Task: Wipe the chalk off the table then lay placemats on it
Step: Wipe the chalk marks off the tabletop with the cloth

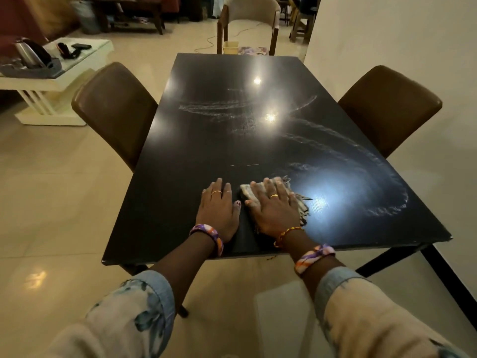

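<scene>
A: Pressing flat on the glossy black rectangular tabletop (201,140), the right hand (273,206) has its fingers spread straight over a crumpled, frayed grey cloth (300,200), which sits near the edge at about 6 o'clock.

B: And the left hand (218,209)?

A: Flat too, fingers straight and relaxed, palm on bare surface just beside the cloth at its 9 o'clock, holding nothing. Both wrists carry woven purple-and-orange bands; the right also has a twisted orange thread.

B: Where is the chalk?

A: The chalk marks (343,140) run as pale, grainy looping streaks, curling from the centre round to 4 o'clock, with fainter smears towards 11 o'clock. Ceiling lights glare off the polish.

B: Around the tabletop?

A: A smooth brown leather-look left chair (113,109) at 9 o'clock, a matching right chair (389,107) at 3 o'clock, and a beige upholstered far chair (251,16) with wooden arms at 12 o'clock. On its seat lie what may be patterned placemats (251,50); I cannot tell for certain.
</scene>
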